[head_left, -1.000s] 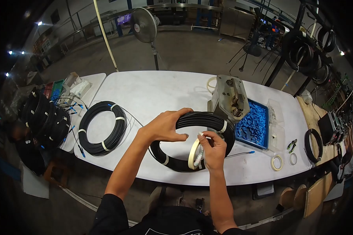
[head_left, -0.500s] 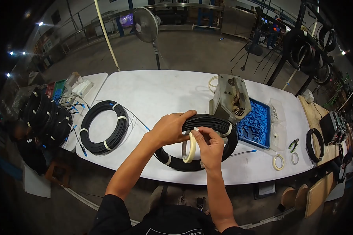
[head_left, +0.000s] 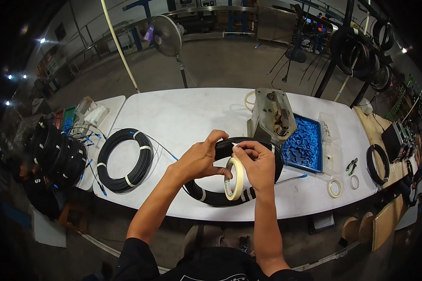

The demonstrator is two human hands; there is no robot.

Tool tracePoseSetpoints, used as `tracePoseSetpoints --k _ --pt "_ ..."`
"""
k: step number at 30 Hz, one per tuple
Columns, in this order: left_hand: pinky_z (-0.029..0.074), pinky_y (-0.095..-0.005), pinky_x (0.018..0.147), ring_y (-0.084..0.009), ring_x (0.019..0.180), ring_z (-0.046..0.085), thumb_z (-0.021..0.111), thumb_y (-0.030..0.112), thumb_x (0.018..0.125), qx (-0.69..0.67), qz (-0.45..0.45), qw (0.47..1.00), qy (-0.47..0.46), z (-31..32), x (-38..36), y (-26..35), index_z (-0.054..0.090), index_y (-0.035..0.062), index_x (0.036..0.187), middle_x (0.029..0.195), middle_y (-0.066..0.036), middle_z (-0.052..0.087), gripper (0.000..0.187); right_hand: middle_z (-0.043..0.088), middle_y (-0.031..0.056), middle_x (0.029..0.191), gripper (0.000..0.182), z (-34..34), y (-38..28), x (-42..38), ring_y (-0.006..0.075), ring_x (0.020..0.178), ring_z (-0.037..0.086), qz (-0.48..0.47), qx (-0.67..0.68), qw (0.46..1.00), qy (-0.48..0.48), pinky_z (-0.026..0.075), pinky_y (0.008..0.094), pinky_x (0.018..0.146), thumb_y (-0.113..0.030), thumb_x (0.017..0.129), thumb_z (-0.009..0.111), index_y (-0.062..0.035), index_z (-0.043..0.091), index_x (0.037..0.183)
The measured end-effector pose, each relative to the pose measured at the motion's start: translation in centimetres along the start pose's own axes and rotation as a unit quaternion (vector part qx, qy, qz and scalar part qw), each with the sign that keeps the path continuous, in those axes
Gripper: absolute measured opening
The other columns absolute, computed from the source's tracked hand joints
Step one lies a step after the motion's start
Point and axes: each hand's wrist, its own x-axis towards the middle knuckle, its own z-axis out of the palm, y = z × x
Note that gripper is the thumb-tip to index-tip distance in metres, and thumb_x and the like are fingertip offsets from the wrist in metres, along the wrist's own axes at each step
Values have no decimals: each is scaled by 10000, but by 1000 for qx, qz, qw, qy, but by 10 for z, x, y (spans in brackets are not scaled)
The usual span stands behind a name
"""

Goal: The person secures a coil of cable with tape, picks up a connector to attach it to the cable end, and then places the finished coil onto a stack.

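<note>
At the near side of the surface (head_left: 187, 117), a black cable coil (head_left: 215, 198) lies under both hands, bound with pale bands. The tape roll (head_left: 239, 178) stands on edge over the coil's opening and lower rim, between the hands. The left hand (head_left: 199, 159) has a wide grip, its thumb at the roll's left edge and its fingers at the coil's upper left. The right hand (head_left: 255, 166) has a narrow grip, thumb and forefinger pinching a white tape end (head_left: 234, 144) above the roll.

To the right lie a second tape roll (head_left: 330, 188), a pale ring (head_left: 354, 181) and pliers (head_left: 351, 166); to the left lies another banded coil (head_left: 146, 161). Farther back, a metal device (head_left: 273, 112) stands beside a blue tray (head_left: 321, 150) of small blue pieces. Beyond the surface stands a fan (head_left: 167, 36).
</note>
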Motion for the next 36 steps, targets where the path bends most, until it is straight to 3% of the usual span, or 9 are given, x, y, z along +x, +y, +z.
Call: tracePoseSetpoints --k 1,9,11,13,19,28,32,35,36 --pt "537 -431 691 -410 798 636 866 401 634 1 44 999 30 3 0 -4 255 137 1261 1133 -149 540 914 693 60 750 210 -1 -1 0 69 662 610 0 1 1000 2 470 202 614 -139 856 727 36 649 945" --pt "544 -409 670 -374 787 636 847 348 677 8 91 995 50 7 0 -9 285 137 1227 1232 -107 478 814 656 89 674 363 0 -5 2 70 602 586 3 0 1000 14 461 217 537 -120 836 743 -58 388 883" --pt "548 -410 678 -374 795 636 847 334 682 8 93 994 52 6 1 -3 294 135 1224 1230 -110 484 799 653 90 679 365 -2 0 4 71 603 586 -5 0 1000 15 462 215 539 -118 838 743 -62 384 875" --pt "563 -410 784 -392 913 634 883 261 633 8 26 1000 16 3 2 3 302 126 1200 1266 -145 488 823 651 91 685 367 -4 2 5 72 603 587 -11 1 1000 14 462 212 540 -116 839 743 -66 380 866" --pt "562 -418 794 -391 954 636 825 184 713 1 77 996 50 8 2 -4 369 112 1195 1297 -126 494 668 652 85 715 354 -6 14 4 69 633 594 -26 50 998 10 462 202 561 -79 847 730 -80 376 858" --pt "580 -378 760 -348 1009 643 775 99 758 -15 57 998 17 3 4 2 515 49 1098 1350 -119 490 431 644 73 695 344 -5 -1 4 63 627 594 7 73 997 14 466 199 565 -82 858 721 -78 376 854" --pt "565 -397 767 -329 939 656 744 131 790 -74 86 993 27 4 7 4 558 27 1100 1371 -80 490 376 621 61 650 354 -5 -4 8 70 599 585 3 -13 999 37 454 217 549 -117 846 729 -70 379 816" --pt "569 -396 788 -334 999 642 747 99 779 -100 95 990 34 7 6 2 545 39 1124 1386 -68 505 405 603 61 605 354 -2 -11 7 80 574 578 -7 -85 995 58 440 241 536 -124 826 728 -61 382 784" --pt "553 -386 863 -328 1077 616 743 43 765 -105 69 992 22 6 5 3 538 62 1139 1397 -89 497 427 602 65 599 349 -1 -13 7 82 569 576 -11 -99 993 60 442 245 535 -118 823 727 -58 385 784"
